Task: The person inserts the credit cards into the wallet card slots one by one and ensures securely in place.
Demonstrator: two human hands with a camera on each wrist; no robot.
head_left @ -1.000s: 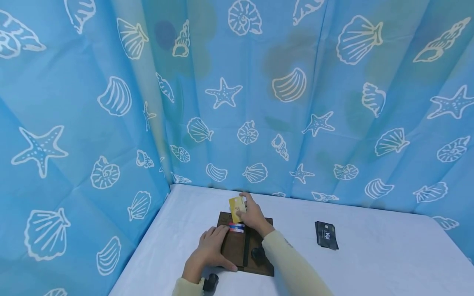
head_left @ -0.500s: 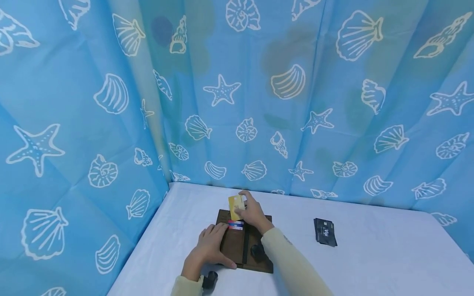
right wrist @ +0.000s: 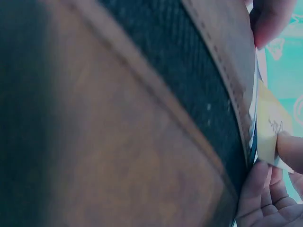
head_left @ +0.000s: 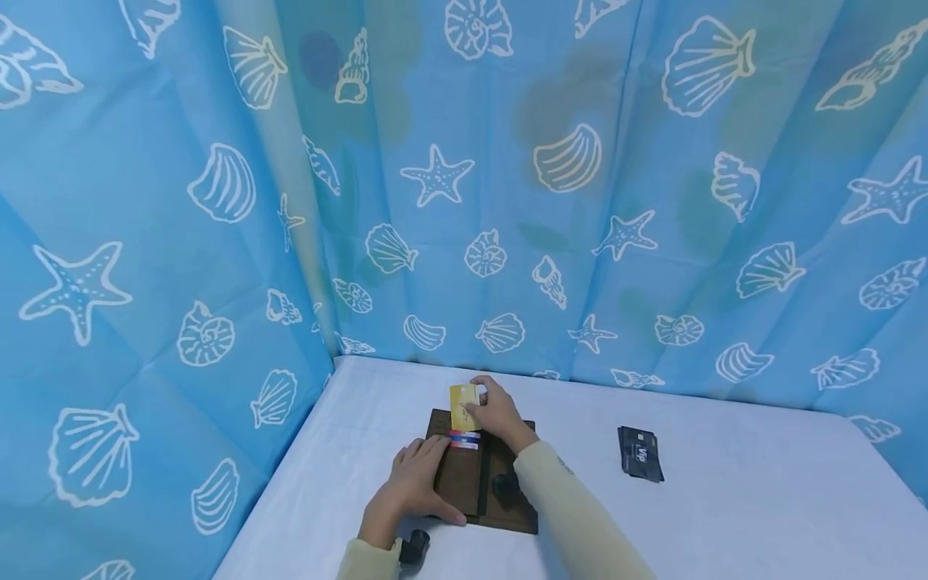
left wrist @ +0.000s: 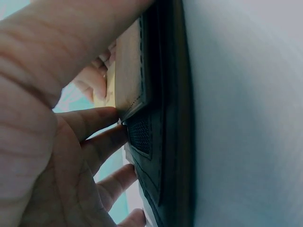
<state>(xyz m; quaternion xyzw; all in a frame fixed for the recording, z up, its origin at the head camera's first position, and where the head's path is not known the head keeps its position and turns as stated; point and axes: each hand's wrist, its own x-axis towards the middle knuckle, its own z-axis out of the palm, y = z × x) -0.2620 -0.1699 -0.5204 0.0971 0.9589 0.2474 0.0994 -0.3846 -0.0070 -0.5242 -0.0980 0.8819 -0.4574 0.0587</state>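
A brown wallet (head_left: 455, 483) lies opened flat on the white table, a dark strap (right wrist: 189, 85) running down its middle. My right hand (head_left: 500, 415) pinches a yellow card (head_left: 462, 407) between thumb and fingers at the wallet's far end. The card's lower edge is right at a red, white and blue card (head_left: 465, 440) that shows in a slot. My left hand (head_left: 415, 482) rests spread on the wallet's left side, thumb toward the near edge. In the left wrist view its fingertips (left wrist: 110, 113) touch the wallet's face with the fingers nearly straight.
A small stack of black cards (head_left: 641, 454) marked "Vip" lies on the table (head_left: 739, 499) to the right. Blue curtains (head_left: 478, 201) with white shell and starfish prints stand behind and on the left. Black wrist cameras (head_left: 415, 548) sit on both wrists.
The yellow card has turned slightly more upright and lowered toward the slot with the right hand. The left hand stays in place on the wallet. The head view has shifted slightly.
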